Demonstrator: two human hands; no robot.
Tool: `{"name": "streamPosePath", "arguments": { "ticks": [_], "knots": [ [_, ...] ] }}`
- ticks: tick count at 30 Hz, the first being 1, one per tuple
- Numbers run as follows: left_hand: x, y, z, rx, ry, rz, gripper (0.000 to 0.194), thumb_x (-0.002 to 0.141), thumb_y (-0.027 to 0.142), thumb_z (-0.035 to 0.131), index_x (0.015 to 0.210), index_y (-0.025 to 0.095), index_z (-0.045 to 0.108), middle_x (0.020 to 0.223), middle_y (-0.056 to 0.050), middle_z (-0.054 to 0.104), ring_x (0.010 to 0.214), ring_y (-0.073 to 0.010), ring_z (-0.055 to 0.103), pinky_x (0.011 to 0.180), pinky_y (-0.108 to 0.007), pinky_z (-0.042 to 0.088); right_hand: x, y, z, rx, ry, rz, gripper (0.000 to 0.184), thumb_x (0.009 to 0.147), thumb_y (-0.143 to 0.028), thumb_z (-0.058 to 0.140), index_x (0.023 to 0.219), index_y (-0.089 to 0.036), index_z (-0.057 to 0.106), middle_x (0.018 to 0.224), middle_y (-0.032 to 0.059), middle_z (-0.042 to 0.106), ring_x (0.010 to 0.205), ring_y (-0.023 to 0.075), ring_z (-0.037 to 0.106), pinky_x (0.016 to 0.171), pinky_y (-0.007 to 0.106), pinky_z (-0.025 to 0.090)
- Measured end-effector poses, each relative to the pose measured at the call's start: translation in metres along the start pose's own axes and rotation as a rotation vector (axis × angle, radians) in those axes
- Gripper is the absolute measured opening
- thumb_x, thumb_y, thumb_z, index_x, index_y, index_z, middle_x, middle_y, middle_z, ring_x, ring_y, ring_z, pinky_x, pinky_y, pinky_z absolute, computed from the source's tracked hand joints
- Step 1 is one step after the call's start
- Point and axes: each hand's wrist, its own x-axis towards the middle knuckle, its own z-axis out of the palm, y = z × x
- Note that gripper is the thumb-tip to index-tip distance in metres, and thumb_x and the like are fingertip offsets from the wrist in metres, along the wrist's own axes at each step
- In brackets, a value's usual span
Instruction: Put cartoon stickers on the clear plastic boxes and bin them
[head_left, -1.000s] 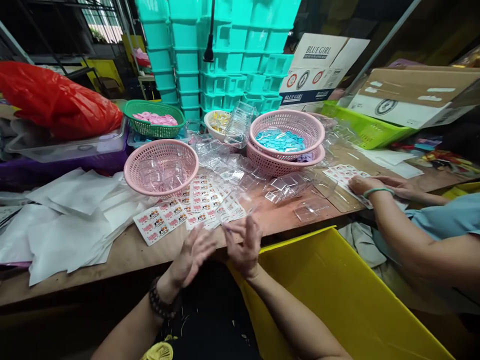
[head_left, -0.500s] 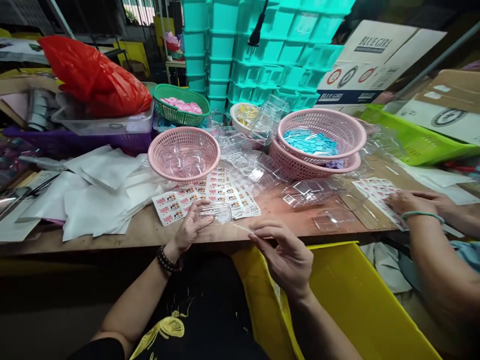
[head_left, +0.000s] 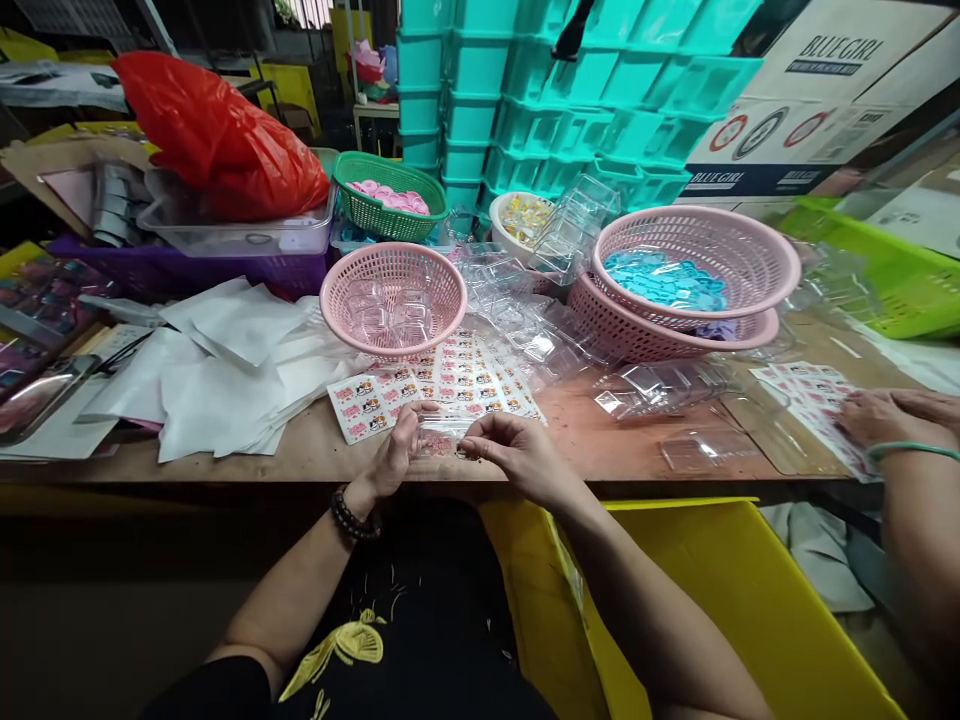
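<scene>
Clear Case (head_left: 435,432) Held Between Left Hand (head_left: 396,455) and Right Hand (head_left: 517,455)

Materials and shapes: The clear case is a shallow, rectangular shell of thin, glossy plastic. The counter (head_left: 600,432) is a flat wooden surface, stained reddish toward the right. Printed sheets (head_left: 442,385), white with rows of pink lettering and small cat figures, lie fanned on it. White sheets (head_left: 225,390), matte and lightly creased, overlap in a loose pile to the left. The round pink basket (head_left: 341,285) has perforated plastic walls and contains further clear shells. Loose plastic shells (head_left: 547,350) form a transparent, reflective heap to its right.

Position of the case: The clear case is at the near edge of the counter, just on the near side of the printed sheets. The left hand grips its left end, thumb and fingers closed on the plastic. The right hand is narrow, thumb and fingertips pinched together at the right end; whether it holds anything cannot be determined.

Difference from earlier frame: Half a second ago, the right hand was apart from the case, to its right, with a thin pale strip at its fingertips. It is now at the case. The left hand's grip is unchanged.
</scene>
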Motion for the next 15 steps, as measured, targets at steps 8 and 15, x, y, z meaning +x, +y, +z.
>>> {"name": "streamPosePath", "arguments": {
  "ticks": [8,15],
  "knots": [
    [0.0029,-0.0047,-0.0048,-0.020,-0.004,-0.017,0.053,0.082,0.066,0.051,0.112,0.023,0.056,0.114,-0.008,0.058,0.097,-0.0251,0.057,0.082,-0.036,0.046,0.0091,0.0051,0.0002,-0.055,0.006,0.011,0.048,0.065,-0.062,0.080,0.071,-0.017,0.066,0.069,0.0009,0.066,0.066,0.0136,0.057,0.063,0.029,0.042],
    [0.0044,-0.0063,-0.0068,0.004,-0.001,-0.008,0.051,0.085,0.063,0.050,0.114,0.022,0.056,0.117,-0.008,0.056,0.091,-0.0218,0.054,0.079,-0.033,0.045,0.0099,0.0024,-0.0003,-0.053,0.000,0.027,0.049,0.063,-0.062,0.080,0.070,-0.016,0.065,0.069,0.0009,0.066,0.066,0.0139,0.058,0.064,0.029,0.043]
  ]
}}
